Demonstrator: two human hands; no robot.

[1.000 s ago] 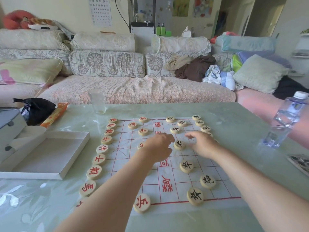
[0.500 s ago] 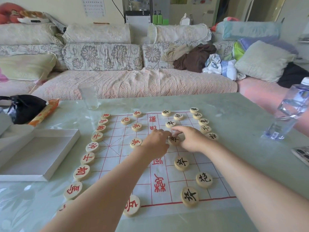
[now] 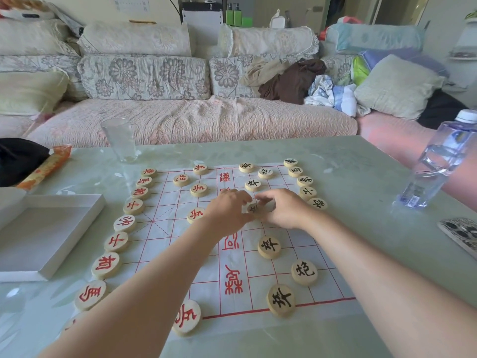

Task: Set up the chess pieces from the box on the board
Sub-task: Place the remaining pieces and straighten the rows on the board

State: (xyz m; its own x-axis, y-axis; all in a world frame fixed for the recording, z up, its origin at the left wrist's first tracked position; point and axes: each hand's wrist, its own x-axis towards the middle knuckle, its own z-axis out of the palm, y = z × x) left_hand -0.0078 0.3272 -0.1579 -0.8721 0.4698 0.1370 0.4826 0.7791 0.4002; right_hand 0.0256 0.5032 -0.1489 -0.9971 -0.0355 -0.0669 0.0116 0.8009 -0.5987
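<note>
Both hands meet over the middle of the paper chess board (image 3: pixel 232 257) on the desk (image 3: pixel 361 177). A black-lettered wooden piece (image 3: pixel 254 209) lies flat on the board between them. The left hand (image 3: pixel 228 210) and right hand (image 3: pixel 286 208) pinch it with narrowed fingers (image 3: pixel 265 200). The open white box (image 3: pixel 49 233) sits far left.

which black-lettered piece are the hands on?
The black-lettered piece mid-board, pinched between left hand and right hand; the other black ones lie untouched.
</note>
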